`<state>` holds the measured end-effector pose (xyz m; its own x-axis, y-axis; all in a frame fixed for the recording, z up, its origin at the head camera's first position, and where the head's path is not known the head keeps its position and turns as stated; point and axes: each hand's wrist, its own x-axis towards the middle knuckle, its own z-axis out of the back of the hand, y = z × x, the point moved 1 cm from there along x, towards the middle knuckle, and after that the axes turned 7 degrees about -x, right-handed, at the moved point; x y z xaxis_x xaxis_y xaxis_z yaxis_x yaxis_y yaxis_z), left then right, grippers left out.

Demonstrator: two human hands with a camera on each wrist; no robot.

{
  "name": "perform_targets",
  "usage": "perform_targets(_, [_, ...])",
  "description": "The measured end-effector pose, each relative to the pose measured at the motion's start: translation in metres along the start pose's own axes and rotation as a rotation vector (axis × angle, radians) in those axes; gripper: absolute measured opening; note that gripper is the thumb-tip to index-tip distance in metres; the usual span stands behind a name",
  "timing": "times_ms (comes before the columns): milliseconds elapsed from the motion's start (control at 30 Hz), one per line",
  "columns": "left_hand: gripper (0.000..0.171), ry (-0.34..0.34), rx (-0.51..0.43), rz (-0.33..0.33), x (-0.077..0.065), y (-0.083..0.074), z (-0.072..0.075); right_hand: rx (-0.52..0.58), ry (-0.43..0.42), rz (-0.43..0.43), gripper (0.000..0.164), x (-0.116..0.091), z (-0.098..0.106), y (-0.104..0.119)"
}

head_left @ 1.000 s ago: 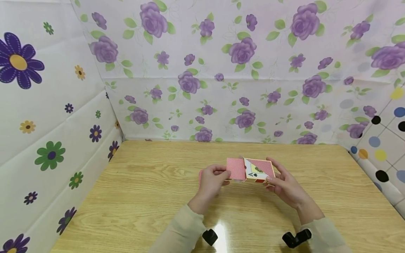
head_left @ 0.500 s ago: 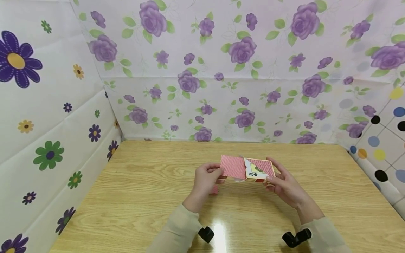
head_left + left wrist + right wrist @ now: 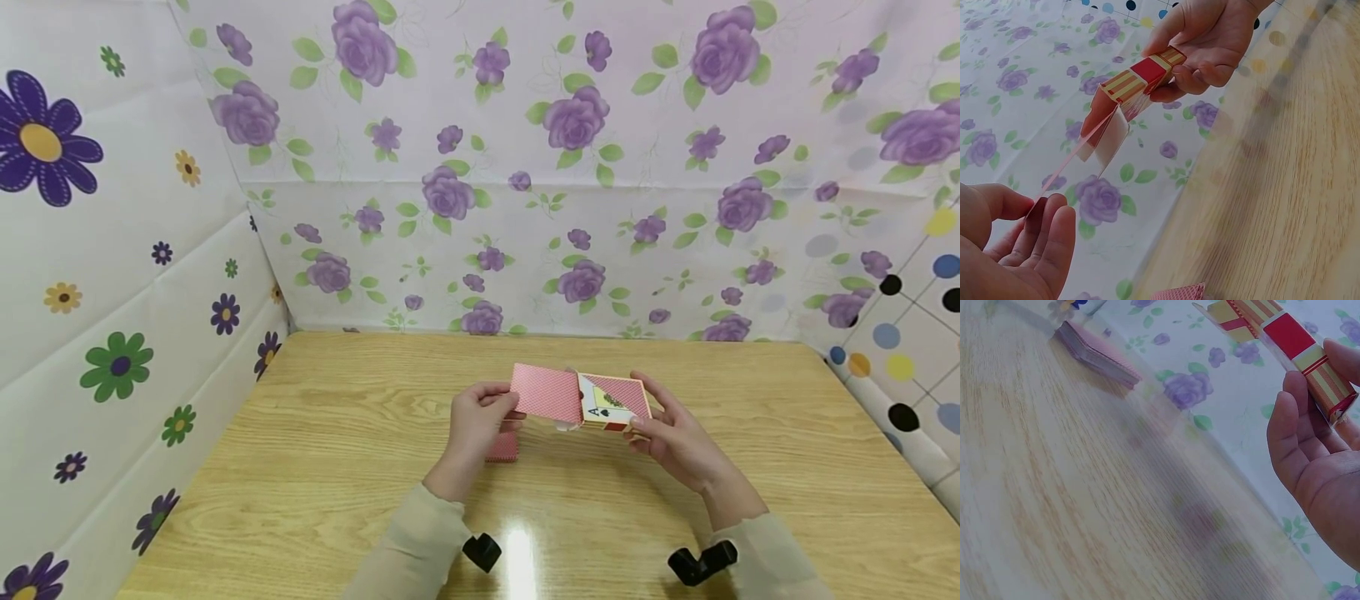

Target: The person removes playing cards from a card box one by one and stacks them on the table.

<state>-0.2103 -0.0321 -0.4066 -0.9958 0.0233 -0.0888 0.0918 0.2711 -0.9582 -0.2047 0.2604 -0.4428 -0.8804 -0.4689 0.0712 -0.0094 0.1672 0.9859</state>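
- The left hand pinches, between thumb and fingers, the outer end of a red-and-white patterned playing card, which shows thin and nearly edge-on in the left wrist view.
- In the head view that playing card reaches toward three o'clock from the left hand, its other end at the mouth of a small rectangular cardboard box with red and yellow striped sides and an ace of spades on its face.
- The cardboard box is held above the table, its mouth toward nine o'clock; pale flaps hang there.
- The right hand, at four o'clock from the cardboard box, grips the end away from the mouth, thumb on the near edge.
- A stack of red-backed cards lies on the pale wood-grain table at eight o'clock from the cardboard box, partly hidden by the left hand.
- Cream sleeves run off toward seven and five o'clock.
- At twelve o'clock, beyond the table, hangs white cloth with purple roses.
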Motion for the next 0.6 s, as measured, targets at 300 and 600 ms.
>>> perform_targets(300, [0.022,-0.038,-0.014,-0.007,0.002,0.000,0.006,0.006,-0.008,-0.013,0.071,0.000,0.000,-0.001])
perform_targets(600, [0.021,-0.043,-0.038,-0.011,0.003,-0.001,0.011,0.007,-0.006,-0.015,0.071,0.001,0.000,-0.001])
